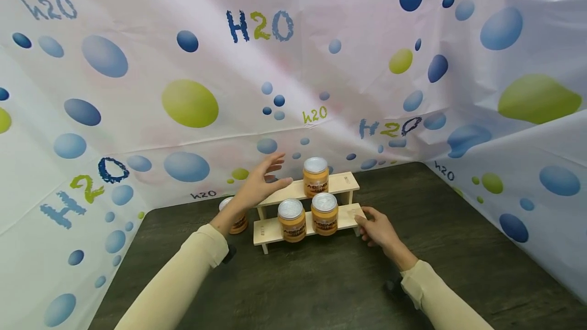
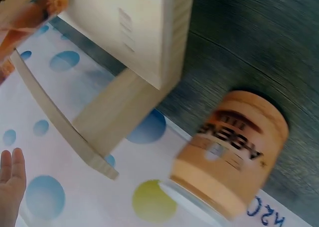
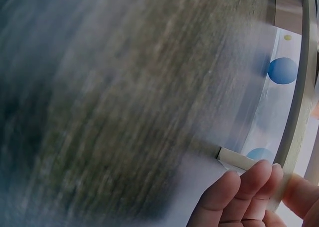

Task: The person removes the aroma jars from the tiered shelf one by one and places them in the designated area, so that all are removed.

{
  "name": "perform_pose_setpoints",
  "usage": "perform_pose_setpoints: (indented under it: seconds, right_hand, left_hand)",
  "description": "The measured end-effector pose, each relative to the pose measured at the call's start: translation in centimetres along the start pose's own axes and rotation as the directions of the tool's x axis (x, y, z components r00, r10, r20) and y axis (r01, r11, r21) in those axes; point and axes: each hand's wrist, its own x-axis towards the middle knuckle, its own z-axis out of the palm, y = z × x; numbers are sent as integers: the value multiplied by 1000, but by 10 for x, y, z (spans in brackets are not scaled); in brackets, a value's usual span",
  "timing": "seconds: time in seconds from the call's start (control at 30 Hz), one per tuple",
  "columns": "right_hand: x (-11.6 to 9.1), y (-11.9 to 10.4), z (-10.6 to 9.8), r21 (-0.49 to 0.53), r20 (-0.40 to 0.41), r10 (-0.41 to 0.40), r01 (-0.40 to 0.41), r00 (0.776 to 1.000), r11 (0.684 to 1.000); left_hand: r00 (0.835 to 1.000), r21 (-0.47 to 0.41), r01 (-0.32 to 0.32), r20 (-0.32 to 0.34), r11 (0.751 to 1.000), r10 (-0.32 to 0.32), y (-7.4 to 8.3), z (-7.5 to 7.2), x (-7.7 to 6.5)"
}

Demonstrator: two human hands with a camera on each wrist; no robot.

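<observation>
Rack (image 1: 267, 229) of pale wood, two-stepped, near the back edge of the dark table (image 1: 298, 289), between its back corners; upper step (image 1: 343, 183) along the back, lower step (image 1: 346, 212) along the front; on the upper step, a little right of its middle, one upright orange jar (image 1: 316, 182) with a whitish lid; on the lower step, around its middle and close to its front edge, a second jar (image 1: 293, 227) on the left and a third jar (image 1: 325, 220) just beside it; off the rack's left end, upright on the table towards its back left corner, a fourth jar (image 1: 239, 225), partly behind the left wrist in the head view.

Left hand (image 1: 259, 186) spread above the left end of the upper step, thumb well apart from the fingers, with hold of nothing; cannot tell whether touching the wood; right hand (image 1: 379, 229) closed on the right end of the lower step, thumb (image 3: 300, 193) to one side of the plank, fingers (image 3: 218, 197) to the other; on both arms, cream sleeves (image 1: 176, 274); behind the table's back edge, a white sheet (image 1: 137, 78) with blue and green spots.
</observation>
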Motion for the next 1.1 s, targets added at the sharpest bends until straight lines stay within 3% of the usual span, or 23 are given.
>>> perform_pose_setpoints:
  seconds: [0.2, 0.37, 1.1]
  right_hand:
    - [-2, 0, 1, 3, -12, 6, -6, 1000, 1000]
    - [-1, 0, 2, 2, -16, 6, -6, 1000, 1000]
    - [2, 1, 4, -1, -31, 5, -5, 1000, 1000]
  left_hand:
    - [997, 9, 7, 80, 1000, -8, 1, 18, 13]
    - [995, -27, 13, 102, 1000, -10, 0, 28, 21]
    - [989, -79, 6, 151, 997, 6, 1, 42, 38]
